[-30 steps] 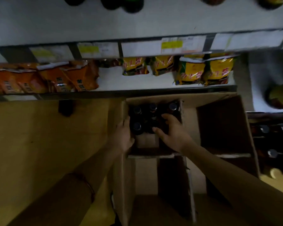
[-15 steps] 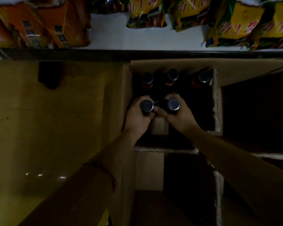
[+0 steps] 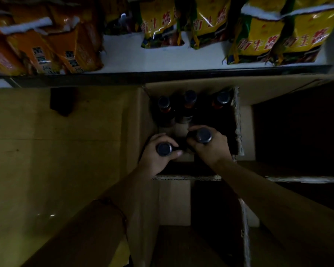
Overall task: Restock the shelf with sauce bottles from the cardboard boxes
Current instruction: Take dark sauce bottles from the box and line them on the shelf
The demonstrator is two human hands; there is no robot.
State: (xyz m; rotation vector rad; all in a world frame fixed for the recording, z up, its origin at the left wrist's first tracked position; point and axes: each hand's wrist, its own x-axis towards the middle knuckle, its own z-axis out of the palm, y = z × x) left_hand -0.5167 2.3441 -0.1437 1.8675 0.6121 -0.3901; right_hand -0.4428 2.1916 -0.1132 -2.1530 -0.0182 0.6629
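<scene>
An open cardboard box [image 3: 241, 93] stands on the floor below the shelf [image 3: 162, 60]. My left hand [image 3: 156, 157] grips the neck of a dark sauce bottle [image 3: 164, 149] with a black cap, at the box's near left. My right hand [image 3: 210, 147] grips a second dark bottle [image 3: 203, 135] just right of it. Three more dark bottles [image 3: 190, 97] stand in a row along the box's far side. The bodies of the held bottles are hidden by my hands.
Orange packets [image 3: 46, 54] and yellow packets [image 3: 258, 35] lie on the white shelf above the box. A second open cardboard box [image 3: 297, 132] sits to the right, dark inside. A small black object [image 3: 62, 101] lies on the yellow floor at left.
Both hands closed round bottle necks, and the two bottles have risen slightly toward me. My view has tilted down and closer to the box.
</scene>
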